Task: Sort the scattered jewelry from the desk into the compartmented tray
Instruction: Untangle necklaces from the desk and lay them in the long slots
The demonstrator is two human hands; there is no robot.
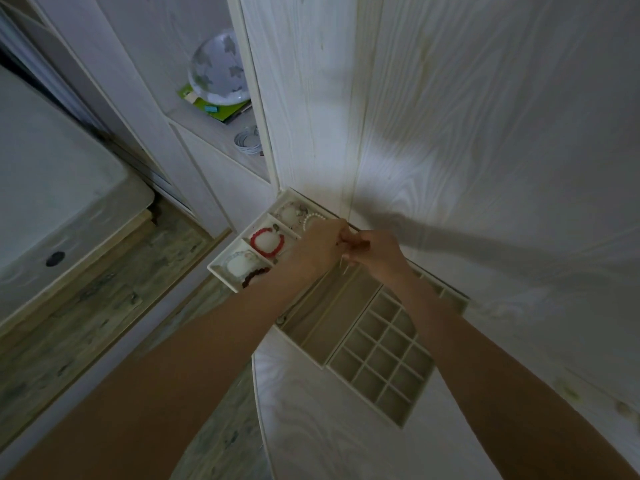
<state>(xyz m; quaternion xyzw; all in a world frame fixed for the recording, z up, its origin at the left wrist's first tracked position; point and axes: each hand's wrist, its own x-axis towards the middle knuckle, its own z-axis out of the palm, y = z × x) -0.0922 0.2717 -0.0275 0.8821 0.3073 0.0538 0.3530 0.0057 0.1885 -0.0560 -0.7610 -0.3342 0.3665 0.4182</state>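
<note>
A beige compartmented tray point(403, 422) lies on the white desk, with long slots and a grid of small cells. Beside it a white tray point(216, 270) holds a red bead bracelet point(266, 241), a dark bead bracelet point(255, 276), a pale bracelet point(239, 259) and a white pearl bracelet point(313, 218). My left hand point(320, 245) and my right hand point(375, 252) meet above the trays. Both pinch a thin chain point(344, 263), one end of which dangles over a long slot. The fingertips hide most of it.
The white wood-grain desk point(485, 202) spreads to the right. A shelf at the back left carries a clear dome lid point(218, 67), green packets point(218, 107) and a coiled white cable point(247, 138). A white bed point(52, 202) and wood floor point(104, 296) lie to the left.
</note>
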